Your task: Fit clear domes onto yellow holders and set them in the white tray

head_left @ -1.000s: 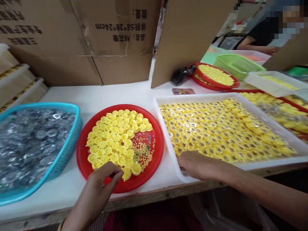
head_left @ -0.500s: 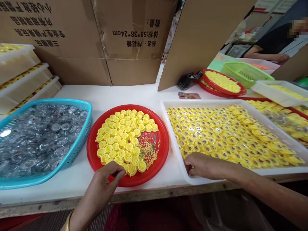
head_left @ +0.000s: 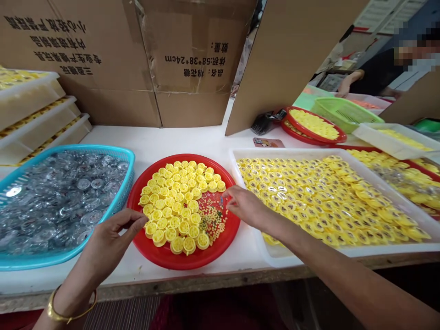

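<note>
White worktop [head_left: 192,138] beneath the red plate [head_left: 220,250]. Right of the plate, a white tray [head_left: 326,255] of dark-centred yellow pieces [head_left: 309,201]; left of it, a blue basket [head_left: 20,262] of clear pieces [head_left: 83,184]. At the plate's left rim, left hand [head_left: 115,240], thumb and forefinger nearly together beside the yellow cups [head_left: 167,212] packed on the plate; at its right rim, right hand [head_left: 250,208], fingers curled. Either grip impossible to tell. On the plate's right half, loose beads [head_left: 210,220]. Probably best to pinch edge cups singly, lightly and level, without scattering beads.
</note>
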The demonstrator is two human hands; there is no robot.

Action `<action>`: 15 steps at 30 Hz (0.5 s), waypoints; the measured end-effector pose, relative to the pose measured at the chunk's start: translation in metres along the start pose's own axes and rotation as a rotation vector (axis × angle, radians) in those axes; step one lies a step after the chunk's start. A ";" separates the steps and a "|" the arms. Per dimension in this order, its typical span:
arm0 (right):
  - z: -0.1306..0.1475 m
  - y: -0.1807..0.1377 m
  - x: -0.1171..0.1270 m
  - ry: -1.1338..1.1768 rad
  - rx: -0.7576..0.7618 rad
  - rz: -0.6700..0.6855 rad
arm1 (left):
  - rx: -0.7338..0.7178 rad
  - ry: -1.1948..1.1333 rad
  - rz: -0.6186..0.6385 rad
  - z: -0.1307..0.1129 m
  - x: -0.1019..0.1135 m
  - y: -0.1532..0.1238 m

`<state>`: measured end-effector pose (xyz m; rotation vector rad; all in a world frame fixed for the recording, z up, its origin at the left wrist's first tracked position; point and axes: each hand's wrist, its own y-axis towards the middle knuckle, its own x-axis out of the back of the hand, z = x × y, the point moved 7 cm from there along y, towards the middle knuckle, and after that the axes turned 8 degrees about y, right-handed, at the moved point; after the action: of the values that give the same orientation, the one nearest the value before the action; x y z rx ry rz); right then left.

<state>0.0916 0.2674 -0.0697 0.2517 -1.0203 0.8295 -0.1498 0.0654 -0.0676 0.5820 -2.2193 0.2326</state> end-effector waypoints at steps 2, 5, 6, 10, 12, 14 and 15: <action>-0.003 0.022 -0.004 -0.124 -0.011 -0.032 | -0.003 0.083 -0.081 0.005 0.015 0.004; -0.007 0.048 -0.010 -0.177 0.005 -0.005 | 0.070 0.283 -0.288 0.027 0.053 0.016; -0.008 0.054 -0.013 -0.180 0.013 0.011 | 0.120 0.360 -0.341 0.038 0.067 0.021; -0.014 0.063 -0.021 -0.294 0.047 -0.022 | 0.220 0.661 -0.236 0.073 0.090 0.044; -0.014 0.060 -0.023 -0.297 0.054 -0.037 | 0.202 0.716 -0.159 0.080 0.085 0.056; -0.012 0.055 -0.023 -0.295 0.027 -0.039 | 0.177 0.749 -0.112 0.080 0.074 0.068; -0.011 0.052 -0.022 -0.297 0.001 -0.051 | 0.164 0.766 -0.091 0.080 0.068 0.074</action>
<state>0.0564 0.2978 -0.1030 0.4086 -1.2856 0.7600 -0.2772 0.0799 -0.0670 0.5591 -1.4390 0.4998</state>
